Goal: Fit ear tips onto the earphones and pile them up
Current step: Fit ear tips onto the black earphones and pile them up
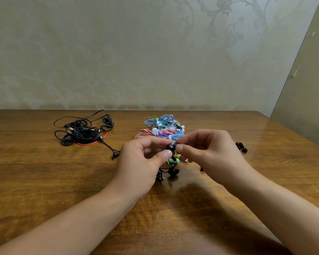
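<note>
Head cam: left hand (136, 162) pinched black earbud (170, 147), right hand (206, 148) pinched ear tip (175, 144) vs it; tip prob. could slip, skew on.

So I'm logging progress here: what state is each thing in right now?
left hand: pinches the black earbud
right hand: pinches a black ear tip against the earbud
black earphone pile: tangled, far left
coloured earphone pile: heaped behind the hands
loose ear tips: lying on the table, right
</note>
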